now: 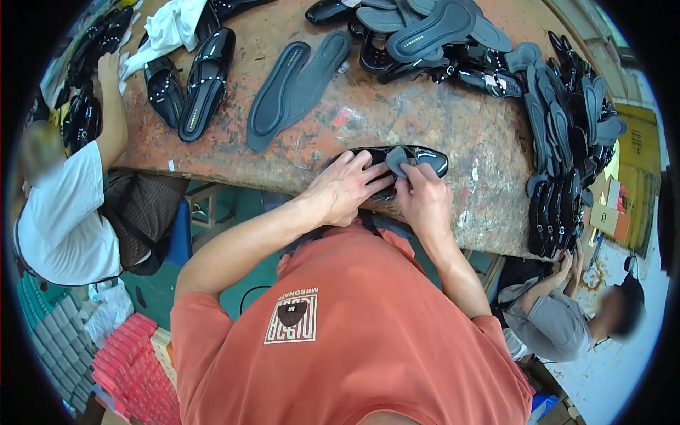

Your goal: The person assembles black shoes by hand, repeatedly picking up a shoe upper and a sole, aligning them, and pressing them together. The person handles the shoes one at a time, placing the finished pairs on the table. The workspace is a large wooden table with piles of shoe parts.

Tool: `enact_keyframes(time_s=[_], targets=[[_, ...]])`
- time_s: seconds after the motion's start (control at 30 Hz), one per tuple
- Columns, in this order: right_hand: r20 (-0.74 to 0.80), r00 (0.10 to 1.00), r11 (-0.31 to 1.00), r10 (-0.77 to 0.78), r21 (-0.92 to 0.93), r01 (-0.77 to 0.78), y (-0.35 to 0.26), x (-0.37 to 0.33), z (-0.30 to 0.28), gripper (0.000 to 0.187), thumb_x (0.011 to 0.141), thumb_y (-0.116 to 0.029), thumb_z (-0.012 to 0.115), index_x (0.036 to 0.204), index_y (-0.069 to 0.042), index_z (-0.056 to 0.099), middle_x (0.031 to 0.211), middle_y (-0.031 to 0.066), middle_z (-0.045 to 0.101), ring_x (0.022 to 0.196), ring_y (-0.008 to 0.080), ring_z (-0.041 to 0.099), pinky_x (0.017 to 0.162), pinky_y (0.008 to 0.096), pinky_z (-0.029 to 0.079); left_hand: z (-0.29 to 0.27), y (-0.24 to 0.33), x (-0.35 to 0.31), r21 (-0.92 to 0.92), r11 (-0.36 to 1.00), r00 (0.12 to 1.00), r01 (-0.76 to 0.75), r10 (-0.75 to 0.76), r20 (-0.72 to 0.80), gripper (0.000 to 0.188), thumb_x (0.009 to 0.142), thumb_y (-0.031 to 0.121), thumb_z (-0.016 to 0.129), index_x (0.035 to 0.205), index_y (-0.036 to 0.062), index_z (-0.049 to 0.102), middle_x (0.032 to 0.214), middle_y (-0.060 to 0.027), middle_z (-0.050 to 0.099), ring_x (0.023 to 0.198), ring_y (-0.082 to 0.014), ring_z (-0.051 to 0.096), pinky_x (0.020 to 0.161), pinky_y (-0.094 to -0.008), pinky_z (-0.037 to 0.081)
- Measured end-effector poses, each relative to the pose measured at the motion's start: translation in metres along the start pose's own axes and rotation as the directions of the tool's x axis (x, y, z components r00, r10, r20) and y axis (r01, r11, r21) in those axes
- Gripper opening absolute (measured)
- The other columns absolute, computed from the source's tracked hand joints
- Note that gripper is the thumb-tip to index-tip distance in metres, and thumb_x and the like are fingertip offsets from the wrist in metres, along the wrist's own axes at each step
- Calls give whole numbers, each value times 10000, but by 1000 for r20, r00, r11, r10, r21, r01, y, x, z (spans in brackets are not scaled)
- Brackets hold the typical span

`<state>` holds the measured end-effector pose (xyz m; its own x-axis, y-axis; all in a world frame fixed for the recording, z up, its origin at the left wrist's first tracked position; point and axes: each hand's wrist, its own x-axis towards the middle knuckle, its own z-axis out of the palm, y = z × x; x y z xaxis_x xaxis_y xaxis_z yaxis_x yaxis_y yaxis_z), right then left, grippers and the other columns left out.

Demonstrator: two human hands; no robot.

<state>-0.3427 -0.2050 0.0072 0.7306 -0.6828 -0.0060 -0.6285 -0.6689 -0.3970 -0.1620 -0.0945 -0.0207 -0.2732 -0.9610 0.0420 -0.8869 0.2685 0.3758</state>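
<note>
A glossy black shoe (pixel 433 160) lies sideways at the table's near edge, in front of my body. My left hand (pixel 343 185) is closed over its left part, fingers bent across the upper. The end of a dark grey insole (pixel 397 160) sticks up from the shoe's opening. Thumb and fingers of my right hand (pixel 427 200) pinch that end; the rest of the insole is hidden in the shoe and behind my fingers. Beyond my hands, two loose grey insoles (pixel 280 95) lie on the table, overlapping at one end.
Left of those stands a pair of black shoes (pixel 207 86) beside a white cloth (pixel 170 32). Insoles (pixel 432 32) and shoes are heaped at the far side, with more shoes (pixel 556 212) along the right. Co-workers sit left (pixel 67 212) and right (pixel 552 319) of the worn table (pixel 482 142).
</note>
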Motion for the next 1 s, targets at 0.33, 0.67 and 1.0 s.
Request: enact_keyframes(time_s=[0.33, 0.67, 1.0], targets=[[-72, 983, 985, -170, -32, 168, 9, 0, -2, 187, 863, -90, 760, 1036, -20, 743, 915, 121, 664, 903, 319, 707, 779, 462, 592, -5, -13, -10, -224, 973, 998, -55, 45, -47, 673, 724, 147, 849, 1372, 66, 684, 1649, -162, 427, 1525, -382, 379, 1193, -518, 415], [-8, 944, 931, -330, 165, 327, 76, 20, -43, 986, 723, -246, 944, 1593, -89, 508, 1573, 166, 549, 1421, 418, 522, 1188, 581, 413, -39, -22, 3, -46, 981, 938, -190, 195, 287, 900, 752, 375, 821, 1472, -92, 549, 1704, -216, 383, 1623, -354, 307, 1343, -481, 264], [61, 959, 927, -278, 279, 251, 107, 23, -7, 1274, 577, -233, 1008, 1664, -73, 363, 1461, 200, 598, 1352, 441, 546, 1199, 517, 418, -26, 9, 41, -51, 988, 938, -146, 154, 310, 1090, 661, 308, 857, 1574, -99, 422, 1687, -224, 416, 1586, -374, 378, 1339, -438, 275]])
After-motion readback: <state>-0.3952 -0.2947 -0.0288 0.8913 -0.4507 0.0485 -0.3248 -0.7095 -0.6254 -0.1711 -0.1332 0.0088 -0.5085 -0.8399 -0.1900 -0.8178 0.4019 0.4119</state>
